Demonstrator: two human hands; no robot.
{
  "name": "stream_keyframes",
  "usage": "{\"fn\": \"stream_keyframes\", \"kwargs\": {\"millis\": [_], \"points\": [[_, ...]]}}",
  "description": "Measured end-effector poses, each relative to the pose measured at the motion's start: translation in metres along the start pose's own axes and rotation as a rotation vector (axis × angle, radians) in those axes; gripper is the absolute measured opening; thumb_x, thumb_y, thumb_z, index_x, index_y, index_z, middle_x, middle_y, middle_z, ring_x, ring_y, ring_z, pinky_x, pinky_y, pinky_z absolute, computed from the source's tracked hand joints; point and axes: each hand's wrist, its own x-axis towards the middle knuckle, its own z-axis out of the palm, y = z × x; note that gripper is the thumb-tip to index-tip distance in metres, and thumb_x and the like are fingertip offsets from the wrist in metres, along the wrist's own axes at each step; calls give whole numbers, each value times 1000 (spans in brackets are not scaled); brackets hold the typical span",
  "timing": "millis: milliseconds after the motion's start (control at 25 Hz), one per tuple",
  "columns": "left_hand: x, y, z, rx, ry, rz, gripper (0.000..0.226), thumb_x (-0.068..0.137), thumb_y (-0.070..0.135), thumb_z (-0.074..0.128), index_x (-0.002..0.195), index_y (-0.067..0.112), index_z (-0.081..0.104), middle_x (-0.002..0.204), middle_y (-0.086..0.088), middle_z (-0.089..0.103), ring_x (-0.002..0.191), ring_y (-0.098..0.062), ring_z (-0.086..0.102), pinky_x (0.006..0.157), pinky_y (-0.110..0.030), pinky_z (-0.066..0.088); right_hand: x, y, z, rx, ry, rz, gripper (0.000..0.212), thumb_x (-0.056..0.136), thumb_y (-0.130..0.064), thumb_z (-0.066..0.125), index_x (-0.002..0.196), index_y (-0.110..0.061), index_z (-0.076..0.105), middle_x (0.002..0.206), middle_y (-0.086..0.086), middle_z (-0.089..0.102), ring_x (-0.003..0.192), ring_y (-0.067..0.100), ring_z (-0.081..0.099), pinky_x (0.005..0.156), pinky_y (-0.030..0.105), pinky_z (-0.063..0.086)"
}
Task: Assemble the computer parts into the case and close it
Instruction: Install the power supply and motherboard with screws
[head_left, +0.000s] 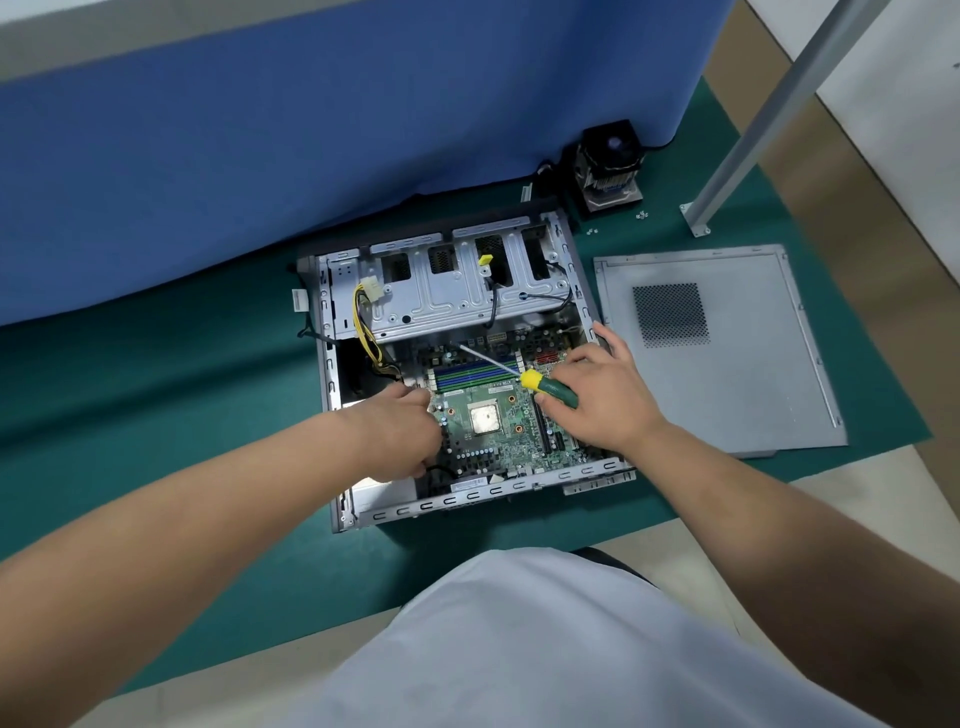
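Note:
An open grey computer case (470, 506) lies flat on a green mat, with a green motherboard (488, 436) inside and its bare processor (484, 419) in the middle. My right hand (602, 400) holds a green and yellow screwdriver (545, 387) over the board, its shaft pointing up-left toward the drive cage (457, 296). My left hand (400, 431) reaches into the case at the board's left edge with fingers curled; whether it holds anything is hidden. The grey side panel (727, 374) lies flat to the right of the case.
A black cooler fan with heatsink (610, 166) stands behind the case at the back right, with small screws (641, 214) loose on the green mat (156, 415) nearby. A blue partition (311, 130) runs along the back. A metal post (769, 114) rises at the right.

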Motion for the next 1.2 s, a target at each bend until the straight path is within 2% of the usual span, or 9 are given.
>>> {"fn": "stream_keyframes", "kwargs": {"millis": [160, 320, 400, 520, 640, 920, 1040, 1120, 1200], "points": [[-5, 0, 6, -77, 56, 19, 26, 99, 46, 54, 98, 27, 71, 93, 9, 60, 110, -18, 34, 89, -35, 23, 2, 1, 2, 52, 23, 61, 43, 101, -59, 37, 94, -27, 65, 82, -8, 61, 97, 11, 60, 127, 45, 13], [-12, 5, 24, -256, 111, -44, 22, 95, 53, 58, 82, 36, 61, 95, 17, 62, 124, -14, 32, 97, -40, 20, 2, 1, 4, 47, 31, 91, 46, 103, -59, 34, 95, -24, 63, 84, -6, 61, 97, 12, 61, 127, 44, 13], [-14, 9, 28, -324, 123, -133, 32, 92, 58, 60, 71, 35, 54, 90, 20, 59, 124, -12, 30, 99, -42, 16, 3, 0, 5, 25, 21, 97, 44, 104, -58, 34, 94, -25, 62, 83, -8, 61, 96, 11, 61, 128, 43, 12], [-15, 22, 29, -370, 159, -267, 50, 87, 66, 62, 58, 28, 49, 77, 18, 47, 113, -11, 31, 99, -42, 16, 3, 1, 5, 15, 13, 105, 43, 104, -58, 35, 93, -26, 61, 82, -8, 60, 93, 11, 60, 128, 41, 10], [-17, 39, 30, -422, 214, -378, 54, 91, 63, 59, 58, 21, 50, 72, 11, 46, 109, -17, 39, 98, -44, 19, 3, 0, 4, 16, 23, 101, 42, 103, -56, 37, 90, -25, 61, 78, -9, 59, 91, 12, 61, 128, 41, 11], [-16, 62, 30, -444, 302, -521, 57, 95, 64, 53, 58, 21, 46, 65, 7, 50, 95, -20, 45, 94, -41, 26, 2, -1, 3, 25, 36, 91, 44, 103, -55, 37, 94, -22, 64, 80, -6, 61, 93, 14, 63, 127, 44, 15], [-18, 62, 34, -468, 338, -506, 58, 93, 68, 52, 56, 23, 44, 64, 7, 47, 97, -21, 49, 90, -38, 31, 2, -1, 5, 3, 21, 94, 48, 104, -56, 37, 101, -19, 67, 87, 0, 66, 102, 16, 63, 127, 45, 15], [-21, 53, 36, -554, 299, -458, 57, 89, 71, 56, 60, 22, 57, 70, 5, 57, 97, -19, 48, 90, -38, 37, 2, -1, 5, -6, 21, 95, 49, 104, -56, 37, 103, -18, 67, 89, 2, 68, 103, 17, 63, 127, 44, 15], [-25, 42, 39, -686, 298, -358, 44, 86, 66, 65, 71, 24, 69, 78, 10, 63, 98, -15, 47, 90, -36, 42, 2, 0, 6, -5, 17, 101, 50, 104, -57, 36, 104, -18, 67, 91, 2, 68, 104, 16, 63, 127, 43, 14]]}}
